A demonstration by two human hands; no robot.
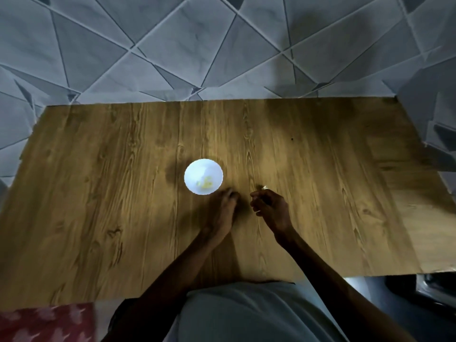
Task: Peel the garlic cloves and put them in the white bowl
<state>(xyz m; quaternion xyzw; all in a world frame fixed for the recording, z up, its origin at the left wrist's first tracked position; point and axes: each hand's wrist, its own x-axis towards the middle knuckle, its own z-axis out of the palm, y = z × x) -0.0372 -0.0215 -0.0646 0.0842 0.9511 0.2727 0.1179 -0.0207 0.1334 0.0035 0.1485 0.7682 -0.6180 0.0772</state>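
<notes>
A small white bowl (pixel 203 176) stands near the middle of the wooden table (pixel 98 193), with a few pale yellow peeled garlic pieces (pixel 206 183) inside. My left hand (pixel 223 211) lies just below and right of the bowl, fingers pointing toward it; whether it holds anything is hidden. My right hand (pixel 270 208) is curled to the right of it and pinches a small pale garlic clove or skin (pixel 264 187) that shows at the fingertips. A white sliver also shows under its fingers.
The table's far edge meets a grey tiled wall (pixel 222 45). A red patterned cloth (pixel 47 322) lies at the lower left, off the table. My lap in pale clothing (pixel 246 314) sits at the near edge. Dark objects sit at the lower right.
</notes>
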